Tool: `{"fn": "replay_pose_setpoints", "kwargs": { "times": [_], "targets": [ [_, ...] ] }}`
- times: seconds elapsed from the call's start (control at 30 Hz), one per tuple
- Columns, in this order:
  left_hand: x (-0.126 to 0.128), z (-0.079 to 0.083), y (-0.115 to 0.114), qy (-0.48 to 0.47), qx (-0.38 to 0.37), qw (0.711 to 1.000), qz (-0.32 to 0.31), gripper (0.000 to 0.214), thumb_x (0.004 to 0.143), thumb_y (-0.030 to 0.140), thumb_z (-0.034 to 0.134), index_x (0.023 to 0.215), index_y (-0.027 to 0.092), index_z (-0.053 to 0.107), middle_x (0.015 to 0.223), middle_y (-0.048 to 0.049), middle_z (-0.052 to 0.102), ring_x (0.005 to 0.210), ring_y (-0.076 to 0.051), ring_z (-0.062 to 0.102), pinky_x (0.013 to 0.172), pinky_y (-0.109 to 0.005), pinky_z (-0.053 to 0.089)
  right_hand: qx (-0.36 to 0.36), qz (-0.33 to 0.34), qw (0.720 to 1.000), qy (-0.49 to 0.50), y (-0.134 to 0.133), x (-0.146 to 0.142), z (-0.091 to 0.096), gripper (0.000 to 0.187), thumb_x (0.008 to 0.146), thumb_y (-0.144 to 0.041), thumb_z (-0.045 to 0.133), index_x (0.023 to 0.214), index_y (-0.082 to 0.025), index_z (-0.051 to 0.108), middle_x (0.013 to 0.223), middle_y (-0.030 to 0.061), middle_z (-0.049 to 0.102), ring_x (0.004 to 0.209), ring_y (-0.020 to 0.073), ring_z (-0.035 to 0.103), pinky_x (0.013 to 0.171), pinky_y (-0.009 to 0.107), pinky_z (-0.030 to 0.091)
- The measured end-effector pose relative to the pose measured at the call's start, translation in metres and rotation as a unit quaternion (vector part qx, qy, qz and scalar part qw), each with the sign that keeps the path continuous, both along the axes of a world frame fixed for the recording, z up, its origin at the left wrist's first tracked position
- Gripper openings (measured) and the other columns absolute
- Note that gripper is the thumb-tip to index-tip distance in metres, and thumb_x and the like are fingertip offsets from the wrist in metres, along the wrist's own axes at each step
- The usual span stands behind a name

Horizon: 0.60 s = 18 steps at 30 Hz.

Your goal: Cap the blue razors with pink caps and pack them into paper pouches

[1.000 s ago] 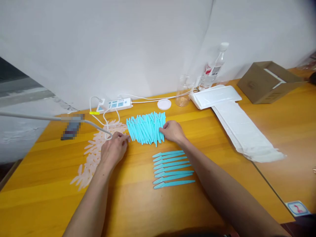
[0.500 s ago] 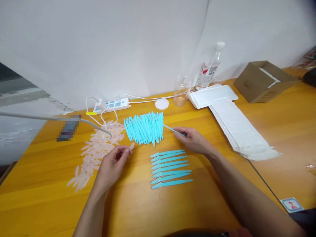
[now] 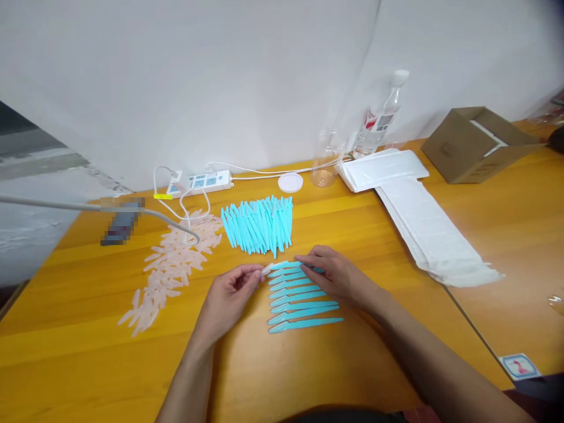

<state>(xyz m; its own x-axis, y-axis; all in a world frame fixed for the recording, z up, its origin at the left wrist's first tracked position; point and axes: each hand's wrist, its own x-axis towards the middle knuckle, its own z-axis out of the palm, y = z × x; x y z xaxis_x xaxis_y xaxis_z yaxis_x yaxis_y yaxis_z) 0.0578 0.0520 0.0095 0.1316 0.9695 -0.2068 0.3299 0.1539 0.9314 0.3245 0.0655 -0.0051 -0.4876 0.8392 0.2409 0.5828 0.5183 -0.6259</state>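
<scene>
My left hand [image 3: 231,291] pinches a small pale pink cap [image 3: 267,269] at the tip of a turquoise plastic stick [image 3: 286,265]. My right hand [image 3: 332,273] grips the other end of that same stick, just above a neat row of several turquoise sticks [image 3: 302,299] lying side by side on the orange table [image 3: 282,364]. Behind them lies a dense pile of loose turquoise sticks [image 3: 259,226]. A spread of pale pink caps [image 3: 171,267] lies to the left.
A white power strip [image 3: 207,182] with cables, a white lid [image 3: 291,183], a clear jar [image 3: 325,158] and a water bottle [image 3: 381,117] stand by the wall. Stacked white bags [image 3: 418,217] and a cardboard box [image 3: 476,144] are at the right. A blurred dark object [image 3: 121,223] lies at the left.
My left hand carried a pink cap from the cap pile to the right. My right hand pulled one stick out of the loose pile and brought it down above the row, where both hands meet.
</scene>
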Motion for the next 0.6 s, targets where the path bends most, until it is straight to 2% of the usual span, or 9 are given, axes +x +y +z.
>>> {"fn": "replay_pose_setpoints", "kwargs": {
  "times": [0.13,0.27,0.43,0.6],
  "targets": [
    [0.003,0.003,0.001,0.006,0.002,1.000,-0.013,0.029,0.089,0.044,0.064,0.101,0.020,0.075,0.092,-0.0045,0.075,0.085,-0.018,0.068,0.079,-0.025,0.051,-0.016,-0.002,1.000,-0.010,-0.002,-0.002,0.006,0.028,0.102,-0.027,0.047,0.115,-0.020,0.070,0.086,0.0065,0.061,0.079,0.0168,0.057,0.070,0.028,0.046],
    [0.007,0.007,-0.006,0.022,0.014,0.999,-0.032,0.025,0.090,0.040,0.064,0.100,0.021,0.075,0.096,-0.0046,0.076,0.087,-0.018,0.069,0.080,-0.026,0.052,0.003,0.019,1.000,-0.025,-0.010,-0.007,0.015,0.028,0.102,-0.026,0.046,0.114,-0.018,0.069,0.088,0.0081,0.062,0.083,0.0188,0.058,0.074,0.031,0.049],
    [0.008,0.015,-0.047,0.110,0.037,0.990,-0.084,0.019,0.094,0.035,0.059,0.099,0.026,0.075,0.090,-0.0030,0.075,0.080,-0.018,0.068,0.072,-0.025,0.051,0.006,0.019,0.999,-0.045,-0.054,-0.009,0.024,0.024,0.101,-0.023,0.045,0.114,-0.020,0.066,0.091,0.0095,0.064,0.084,0.0212,0.060,0.076,0.035,0.052],
    [0.003,0.008,-0.087,0.180,0.120,0.965,-0.149,0.018,0.092,0.025,0.061,0.104,0.029,0.074,0.090,-0.0036,0.075,0.080,-0.018,0.068,0.073,-0.027,0.052,-0.008,0.013,0.998,-0.058,-0.106,-0.012,0.003,0.022,0.101,-0.019,0.046,0.111,-0.022,0.065,0.095,0.0091,0.065,0.087,0.0216,0.058,0.077,0.036,0.050]
  ]
}}
